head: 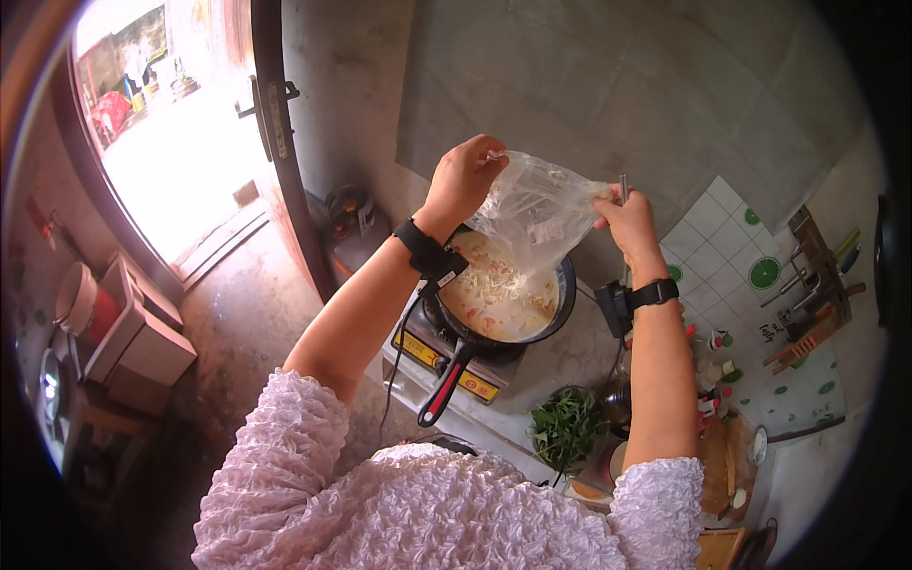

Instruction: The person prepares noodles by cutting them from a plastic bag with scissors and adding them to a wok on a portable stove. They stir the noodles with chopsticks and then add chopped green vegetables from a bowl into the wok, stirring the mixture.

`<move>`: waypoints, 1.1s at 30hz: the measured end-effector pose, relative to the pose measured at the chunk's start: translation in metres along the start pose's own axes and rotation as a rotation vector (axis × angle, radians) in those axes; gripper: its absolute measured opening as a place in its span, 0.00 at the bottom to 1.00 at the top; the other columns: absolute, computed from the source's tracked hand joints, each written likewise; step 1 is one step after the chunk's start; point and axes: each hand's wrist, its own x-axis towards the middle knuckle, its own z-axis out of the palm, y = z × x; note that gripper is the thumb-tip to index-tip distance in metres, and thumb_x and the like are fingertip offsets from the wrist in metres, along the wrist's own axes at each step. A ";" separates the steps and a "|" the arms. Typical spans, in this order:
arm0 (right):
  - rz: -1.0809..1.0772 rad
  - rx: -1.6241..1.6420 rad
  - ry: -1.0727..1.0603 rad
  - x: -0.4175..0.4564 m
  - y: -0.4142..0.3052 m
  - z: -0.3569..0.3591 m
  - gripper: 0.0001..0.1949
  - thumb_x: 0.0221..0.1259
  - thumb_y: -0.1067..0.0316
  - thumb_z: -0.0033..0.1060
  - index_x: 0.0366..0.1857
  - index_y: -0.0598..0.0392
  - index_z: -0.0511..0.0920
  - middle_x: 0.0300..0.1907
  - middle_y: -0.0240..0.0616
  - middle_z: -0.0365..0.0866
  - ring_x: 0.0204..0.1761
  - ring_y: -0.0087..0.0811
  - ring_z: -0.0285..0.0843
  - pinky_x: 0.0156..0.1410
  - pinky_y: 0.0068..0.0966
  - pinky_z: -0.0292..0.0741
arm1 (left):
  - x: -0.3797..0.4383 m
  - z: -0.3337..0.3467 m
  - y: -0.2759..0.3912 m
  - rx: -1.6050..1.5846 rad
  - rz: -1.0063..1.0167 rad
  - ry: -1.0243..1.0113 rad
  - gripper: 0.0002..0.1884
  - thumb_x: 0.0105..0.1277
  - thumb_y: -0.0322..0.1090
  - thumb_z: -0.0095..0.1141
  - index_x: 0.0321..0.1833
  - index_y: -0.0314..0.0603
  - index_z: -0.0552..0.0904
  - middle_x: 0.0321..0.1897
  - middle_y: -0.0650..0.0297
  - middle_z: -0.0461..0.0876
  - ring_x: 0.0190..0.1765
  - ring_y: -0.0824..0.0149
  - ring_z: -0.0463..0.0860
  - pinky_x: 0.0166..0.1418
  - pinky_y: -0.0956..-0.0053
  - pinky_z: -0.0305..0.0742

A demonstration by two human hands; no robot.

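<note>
A clear plastic bag (538, 206) is stretched between my two hands above a dark frying pan (568, 288). My left hand (467, 174) pinches one corner of it. At the other corner, my right hand (627, 217) grips the plastic and also has a thin metal utensil (625, 187) upright in its fingers. The bag's lower end hangs over the pan, close to pale bean sprouts (507, 281) heaped in a milky soup (491, 320) with reddish pieces. Whether the plastic touches the soup I cannot tell. The black-and-red pan handle (447, 385) points towards me.
Under the pan is a gas stove (427, 349) on a counter. A bowl of leafy greens (566, 427) stands near my right forearm, with several bottles (712, 370) beyond it. A knife rack (816, 271) hangs at right. An open door (267, 142) is at left, near a gas cylinder (356, 235).
</note>
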 end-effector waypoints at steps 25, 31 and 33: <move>-0.264 0.258 0.208 -0.013 -0.036 -0.008 0.11 0.66 0.74 0.58 0.49 0.63 0.83 0.37 0.34 0.85 0.33 0.21 0.81 0.43 0.20 0.77 | 0.005 -0.014 0.014 -0.029 -0.005 0.057 0.10 0.66 0.33 0.63 0.45 0.35 0.84 0.34 0.57 0.87 0.36 0.66 0.85 0.43 0.72 0.79; -0.338 0.065 0.215 0.003 -0.020 -0.012 0.12 0.62 0.73 0.62 0.48 0.59 0.84 0.34 0.29 0.84 0.28 0.16 0.74 0.33 0.17 0.72 | 0.011 -0.016 0.019 0.021 0.001 0.050 0.08 0.67 0.32 0.61 0.44 0.35 0.84 0.35 0.56 0.87 0.37 0.65 0.86 0.45 0.71 0.79; -0.304 0.020 0.173 0.001 -0.021 -0.013 0.12 0.62 0.72 0.62 0.48 0.59 0.84 0.33 0.29 0.84 0.29 0.17 0.75 0.34 0.18 0.73 | 0.003 -0.013 0.028 -0.057 -0.147 0.030 0.09 0.67 0.32 0.60 0.45 0.35 0.84 0.35 0.56 0.87 0.38 0.64 0.86 0.46 0.71 0.80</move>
